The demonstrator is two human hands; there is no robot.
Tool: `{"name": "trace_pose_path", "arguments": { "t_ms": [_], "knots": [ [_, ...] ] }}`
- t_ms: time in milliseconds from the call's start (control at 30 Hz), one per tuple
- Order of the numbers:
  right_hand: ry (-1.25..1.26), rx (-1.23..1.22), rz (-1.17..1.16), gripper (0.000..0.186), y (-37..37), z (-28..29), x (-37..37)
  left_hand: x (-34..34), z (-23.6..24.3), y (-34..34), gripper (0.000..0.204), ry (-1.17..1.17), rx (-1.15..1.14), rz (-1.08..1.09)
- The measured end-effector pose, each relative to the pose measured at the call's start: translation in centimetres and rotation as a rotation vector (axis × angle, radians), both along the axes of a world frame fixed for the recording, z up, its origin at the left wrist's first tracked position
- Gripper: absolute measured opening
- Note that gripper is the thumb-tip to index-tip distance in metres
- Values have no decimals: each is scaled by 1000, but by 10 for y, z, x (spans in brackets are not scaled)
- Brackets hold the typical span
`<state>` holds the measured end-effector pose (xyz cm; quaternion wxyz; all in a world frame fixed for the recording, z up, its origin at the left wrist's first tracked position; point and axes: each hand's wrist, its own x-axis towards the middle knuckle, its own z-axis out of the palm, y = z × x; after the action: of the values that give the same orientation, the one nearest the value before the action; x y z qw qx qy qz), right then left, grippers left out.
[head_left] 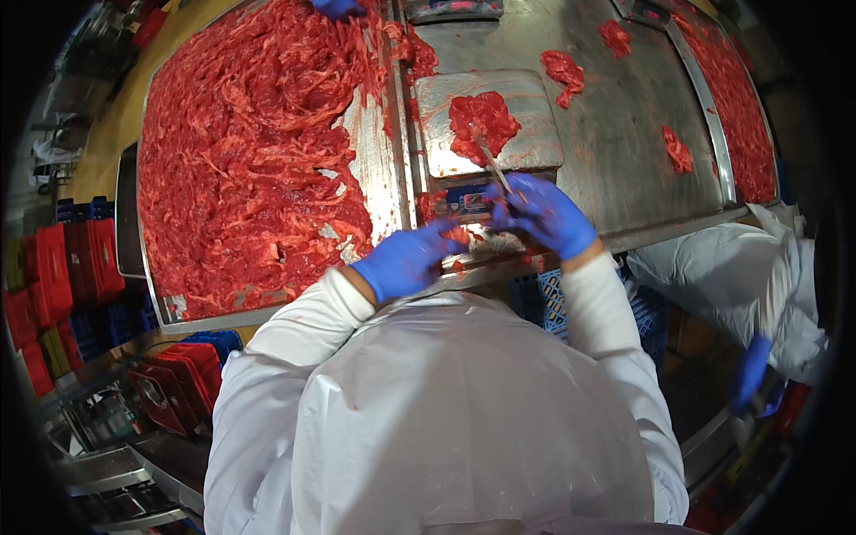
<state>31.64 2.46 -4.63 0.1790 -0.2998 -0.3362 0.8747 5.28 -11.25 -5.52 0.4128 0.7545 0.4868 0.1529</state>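
Observation:
A slim metal tool point(495, 166) is gripped in my right hand point(546, 214), its fingers closed round the near end. The far end reaches a mound of raw red meat point(482, 123) on the steel platform of a weighing scale point(450, 160). My left hand point(406, 261), in a blue glove like the right, is just left of the scale's display point(468, 198). Its fingers look pinched on a small piece of meat point(457, 234), though motion blurs them. Whether the tool is a knife or tongs cannot be made out.
Shredded raw meat point(250, 169) fills a large metal tray on the left. Several meat lumps point(563, 76) lie on the steel table point(624, 134). More meat point(736, 107) lies beyond a raised edge at right. Other people's gloved hands point(337, 7) show at top and lower right.

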Motion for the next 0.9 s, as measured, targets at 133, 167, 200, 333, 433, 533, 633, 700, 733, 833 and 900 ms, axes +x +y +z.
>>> {"name": "trace_pose_path", "arguments": {
  "t_ms": [133,167,200,333,433,533,633,700,733,833,900],
  "knots": [
    [-141,155,-241,23,-19,4,69,-86,4,-6,40,27,-61,349],
    [-233,163,-305,23,-20,-11,93,-118,-11,-13,39,31,-127,471],
    [-326,170,-369,23,-20,-25,112,-152,-26,-19,39,146,-303,596],
    [-757,495,-247,19,-2,-30,126,-170,-26,16,38,-34,-228,997],
    [-426,571,-53,21,15,13,41,-93,-1,95,67,15,307,812],
    [-537,784,31,19,44,7,-33,-15,-11,149,73,187,394,299],
    [-391,676,-328,17,56,-18,-58,-14,-12,155,73,-323,55,348],
    [-289,707,-386,18,38,-27,-52,-46,-16,142,71,52,297,537],
    [-274,699,-339,18,24,-28,-44,-50,-19,127,70,434,294,465],
    [-408,710,-129,14,-16,-46,-18,-20,-28,72,71,809,167,100],
    [-452,812,-77,11,-36,-59,-6,5,-54,33,58,755,207,135]
  ]
}}
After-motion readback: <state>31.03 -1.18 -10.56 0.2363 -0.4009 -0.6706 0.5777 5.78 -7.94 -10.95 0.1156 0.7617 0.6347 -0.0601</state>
